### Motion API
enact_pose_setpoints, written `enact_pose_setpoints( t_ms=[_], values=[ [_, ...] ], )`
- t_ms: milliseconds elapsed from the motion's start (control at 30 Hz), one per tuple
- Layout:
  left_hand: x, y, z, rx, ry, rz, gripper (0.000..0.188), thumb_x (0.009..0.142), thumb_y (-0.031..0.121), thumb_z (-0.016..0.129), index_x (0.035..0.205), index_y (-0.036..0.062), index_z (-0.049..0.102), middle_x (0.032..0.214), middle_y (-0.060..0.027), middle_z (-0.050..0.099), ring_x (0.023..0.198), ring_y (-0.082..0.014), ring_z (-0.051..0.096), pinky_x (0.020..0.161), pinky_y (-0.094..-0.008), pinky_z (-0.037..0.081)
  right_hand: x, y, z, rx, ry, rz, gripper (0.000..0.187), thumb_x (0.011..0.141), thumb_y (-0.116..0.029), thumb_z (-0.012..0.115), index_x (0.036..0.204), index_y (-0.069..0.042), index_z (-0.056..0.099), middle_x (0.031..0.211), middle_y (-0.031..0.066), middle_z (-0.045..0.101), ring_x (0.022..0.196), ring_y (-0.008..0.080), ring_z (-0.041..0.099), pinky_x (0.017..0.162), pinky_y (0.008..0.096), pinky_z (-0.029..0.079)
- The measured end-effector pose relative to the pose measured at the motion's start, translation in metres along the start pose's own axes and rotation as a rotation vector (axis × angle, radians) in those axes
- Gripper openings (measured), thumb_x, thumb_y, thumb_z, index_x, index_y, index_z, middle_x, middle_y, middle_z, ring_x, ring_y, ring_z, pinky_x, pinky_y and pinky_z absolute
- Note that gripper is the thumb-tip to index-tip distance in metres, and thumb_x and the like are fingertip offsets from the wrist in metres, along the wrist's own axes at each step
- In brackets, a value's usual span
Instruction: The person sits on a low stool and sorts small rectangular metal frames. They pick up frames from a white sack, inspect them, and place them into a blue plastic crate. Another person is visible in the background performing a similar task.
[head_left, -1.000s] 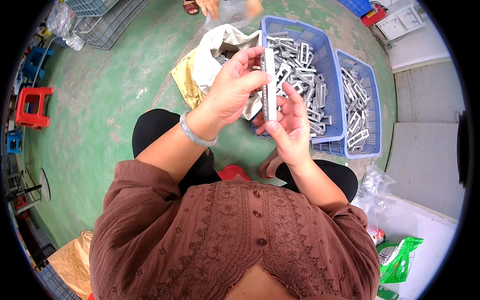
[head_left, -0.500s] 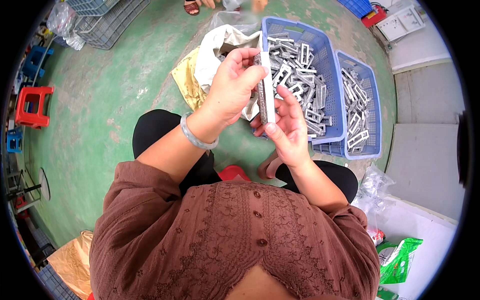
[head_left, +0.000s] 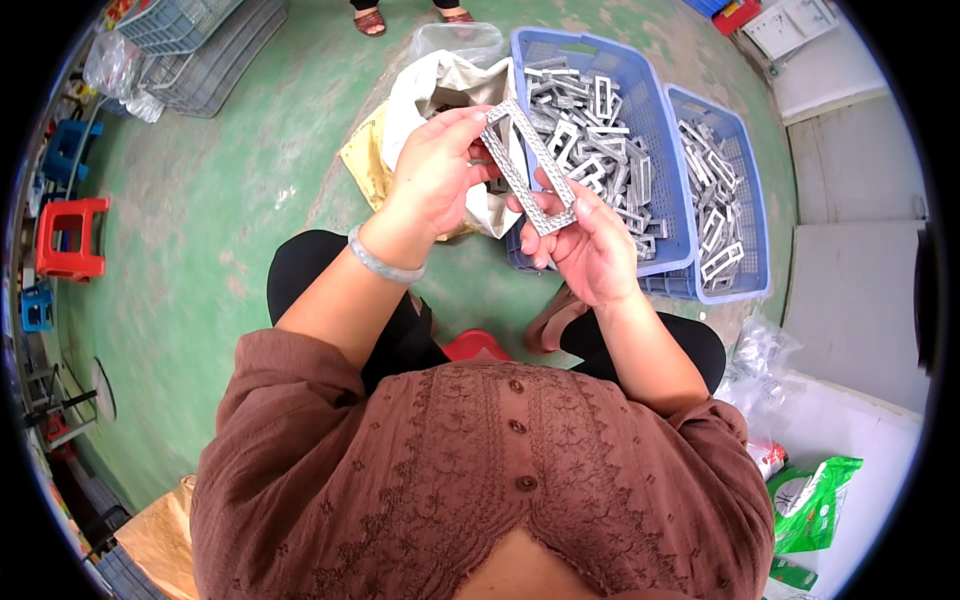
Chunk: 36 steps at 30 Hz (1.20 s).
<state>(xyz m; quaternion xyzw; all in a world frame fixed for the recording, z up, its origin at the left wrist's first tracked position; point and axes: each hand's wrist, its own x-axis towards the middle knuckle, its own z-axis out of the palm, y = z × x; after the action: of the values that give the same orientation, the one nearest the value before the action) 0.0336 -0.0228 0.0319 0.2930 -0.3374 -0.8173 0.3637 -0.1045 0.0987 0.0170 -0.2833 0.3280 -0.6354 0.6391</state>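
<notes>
From where I stand, the left hand [head_left: 435, 175] has its grip pinched on the upper end of one grey rectangular frame [head_left: 546, 160], and the right hand [head_left: 597, 245] holds its lower end between thumb and fingers. The frame hangs tilted in the air before the person, its opening showing. I'd judge it light and stiff, likely metal, with a patterned face; it might be a little slick, and its slim bars look less sturdy than the corners, so the ends seem the best places to take hold. Counting round: one frame in hand, two blue baskets, the left basket [head_left: 679, 180] and the right basket [head_left: 757, 205], each heaped with similar frames too jumbled to number, one open white sack [head_left: 408, 115] beside the left basket, and one red stool [head_left: 72, 238] well apart on the green floor [head_left: 230, 200].
</notes>
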Motion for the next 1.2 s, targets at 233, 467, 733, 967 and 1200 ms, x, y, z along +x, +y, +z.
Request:
enact_pose_setpoints(
  t_ms=[233, 467, 733, 967, 1200],
  values=[
    [0.007, -0.005, -0.007, 0.04, -0.004, -0.026, 0.024, 0.09, 0.015, 0.043, 0.107, -0.0007, 0.049, 0.1, -0.0094, 0.057, 0.088, -0.0174, 0.055, 0.079, -0.0352, 0.045, 0.005, -0.001, -0.008, 0.134, 0.018, 0.1, 0.056, 0.092, -0.042, 0.027, 0.12, 0.004, 0.042, 0.102, 0.0218, 0.057, 0.074, 0.025, 0.059, 0.061, 0.0309, 0.05],
    [0.013, -0.009, -0.012, 0.031, 0.019, -0.071, 0.024, 0.091, 0.014, 0.042, 0.109, -0.0004, 0.048, 0.101, -0.0092, 0.057, 0.087, -0.0171, 0.054, 0.078, -0.0338, 0.045, 0.011, 0.0, -0.018, 0.204, -0.027, 0.118, 0.064, 0.091, -0.05, 0.021, 0.12, 0.004, 0.043, 0.105, 0.0236, 0.056, 0.076, 0.0266, 0.059, 0.063, 0.0327, 0.05],
    [0.018, -0.014, -0.017, 0.049, 0.032, -0.105, 0.026, 0.091, 0.014, 0.039, 0.112, -0.0005, 0.047, 0.102, -0.009, 0.056, 0.088, -0.0164, 0.054, 0.078, -0.0326, 0.044, 0.014, 0.005, -0.024, 0.202, -0.026, 0.127, 0.062, 0.091, -0.048, 0.024, 0.119, 0.004, 0.043, 0.105, 0.023, 0.055, 0.077, 0.0277, 0.059, 0.063, 0.0335, 0.05],
    [0.019, -0.015, -0.017, 0.002, -0.013, -0.083, 0.03, 0.092, 0.014, 0.037, 0.117, -0.0013, 0.043, 0.106, -0.0105, 0.054, 0.093, -0.0183, 0.053, 0.084, -0.0356, 0.044, 0.012, 0.006, -0.027, 0.123, 0.048, 0.08, 0.048, 0.092, -0.033, 0.036, 0.121, 0.005, 0.041, 0.101, 0.016, 0.057, 0.077, 0.0266, 0.058, 0.063, 0.0323, 0.049],
    [0.012, -0.011, -0.013, -0.113, -0.184, 0.038, 0.03, 0.09, 0.011, 0.041, 0.116, -0.0041, 0.044, 0.108, -0.0133, 0.054, 0.099, -0.0224, 0.053, 0.089, -0.0394, 0.042, 0.006, -0.01, -0.022, -0.198, 0.077, -0.026, 0.04, 0.088, -0.014, 0.044, 0.123, 0.005, 0.041, 0.093, 0.011, 0.059, 0.078, 0.0161, 0.056, 0.067, 0.0261, 0.045]
  ],
)
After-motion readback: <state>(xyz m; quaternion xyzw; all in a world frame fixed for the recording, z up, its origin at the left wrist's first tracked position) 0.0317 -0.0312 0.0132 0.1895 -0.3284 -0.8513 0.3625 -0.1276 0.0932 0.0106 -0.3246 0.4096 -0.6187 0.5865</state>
